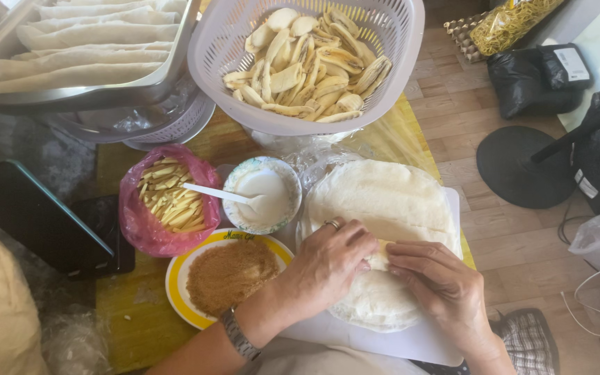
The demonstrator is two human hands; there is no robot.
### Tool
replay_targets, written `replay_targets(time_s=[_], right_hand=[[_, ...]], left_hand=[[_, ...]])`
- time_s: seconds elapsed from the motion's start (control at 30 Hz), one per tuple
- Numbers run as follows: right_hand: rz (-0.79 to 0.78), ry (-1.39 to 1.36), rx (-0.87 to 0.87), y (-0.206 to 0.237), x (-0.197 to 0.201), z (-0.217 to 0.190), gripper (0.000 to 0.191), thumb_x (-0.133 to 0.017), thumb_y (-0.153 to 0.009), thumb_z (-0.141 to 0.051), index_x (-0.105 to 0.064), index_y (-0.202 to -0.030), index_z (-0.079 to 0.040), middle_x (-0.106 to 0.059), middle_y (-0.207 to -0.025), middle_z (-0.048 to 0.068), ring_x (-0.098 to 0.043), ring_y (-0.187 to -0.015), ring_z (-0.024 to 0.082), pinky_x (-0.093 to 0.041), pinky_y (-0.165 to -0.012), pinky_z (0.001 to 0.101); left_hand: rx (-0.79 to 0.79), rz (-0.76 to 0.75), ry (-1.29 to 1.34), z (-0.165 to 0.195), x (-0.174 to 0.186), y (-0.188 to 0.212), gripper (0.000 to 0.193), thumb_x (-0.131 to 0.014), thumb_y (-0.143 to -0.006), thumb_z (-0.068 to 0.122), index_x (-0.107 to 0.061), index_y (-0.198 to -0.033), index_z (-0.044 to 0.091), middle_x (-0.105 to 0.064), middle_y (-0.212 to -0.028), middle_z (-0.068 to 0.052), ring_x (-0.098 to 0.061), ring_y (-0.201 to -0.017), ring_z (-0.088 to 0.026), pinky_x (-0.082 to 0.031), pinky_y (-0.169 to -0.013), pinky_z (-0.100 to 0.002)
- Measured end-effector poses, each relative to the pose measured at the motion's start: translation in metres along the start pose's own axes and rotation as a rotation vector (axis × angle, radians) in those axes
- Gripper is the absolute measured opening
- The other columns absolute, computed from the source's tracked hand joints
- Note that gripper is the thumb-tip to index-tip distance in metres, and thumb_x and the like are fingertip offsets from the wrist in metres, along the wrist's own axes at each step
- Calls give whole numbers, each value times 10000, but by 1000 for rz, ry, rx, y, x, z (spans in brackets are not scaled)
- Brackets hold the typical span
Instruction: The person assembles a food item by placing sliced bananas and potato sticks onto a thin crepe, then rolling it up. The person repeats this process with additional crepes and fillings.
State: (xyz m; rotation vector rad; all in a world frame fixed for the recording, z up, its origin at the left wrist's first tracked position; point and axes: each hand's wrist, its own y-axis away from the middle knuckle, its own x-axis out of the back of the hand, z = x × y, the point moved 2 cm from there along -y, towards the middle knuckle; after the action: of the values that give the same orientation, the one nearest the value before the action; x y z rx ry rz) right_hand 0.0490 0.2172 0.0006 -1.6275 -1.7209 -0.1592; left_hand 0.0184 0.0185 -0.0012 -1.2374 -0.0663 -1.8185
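Two hands fold a wrapper: the left hand (328,260), a ring on one finger, curls its fingers down on a pale roll (380,258), while the right hand (439,281) presses flat fingertips against its other side. The roll lies on a stack of round white wrappers (383,201) on a white sheet (411,340). Beside them sit a plate of brown sugar (227,274), a bowl of white paste (264,196), a pink-lined bowl of yellow strips (168,194) and a basket of sliced bananas (307,59).

Home food-prep spot: low table (133,326), banana basket (397,42), wrapper stack (383,194), wooden floor (508,243).
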Motion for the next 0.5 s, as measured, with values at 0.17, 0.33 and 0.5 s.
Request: replay_targets(time_s=[0.17, 0.33, 0.5], right_hand=[[-7, -20, -18, -1, -3, 2, 191, -783, -753, -21, -785, -942, -50, -793, -1055, 39, -749, -1003, 174, -604, -852, 293], [-29, 21, -26, -2, 0, -2, 225, -801, -748, -52, -784, -972, -64, -788, -1068, 32, -748, -990, 174, -602, -843, 291], [-43, 49, -17, -4, 2, -7, 350, -808, -696, -73, -772, -1044, -74, -745, -1164, 72, -735, -999, 195, -595, -822, 301]], left_hand=[[-8, 3, 5, -1, 3, 0, 253, -770, -811, 48, -659, -1038, 38, -613, -1066, -93, -615, -1012, -280, -533, -899, -396], [1, 27, 21, 2, 6, 1, 208, -761, -813, 26, -659, -992, 57, -616, -1042, -79, -616, -1010, -282, -534, -889, -398], [-2, 42, 24, 2, 8, 0, 201, -768, -809, 36, -663, -980, 57, -613, -1030, -86, -617, -990, -294, -526, -874, -415]])
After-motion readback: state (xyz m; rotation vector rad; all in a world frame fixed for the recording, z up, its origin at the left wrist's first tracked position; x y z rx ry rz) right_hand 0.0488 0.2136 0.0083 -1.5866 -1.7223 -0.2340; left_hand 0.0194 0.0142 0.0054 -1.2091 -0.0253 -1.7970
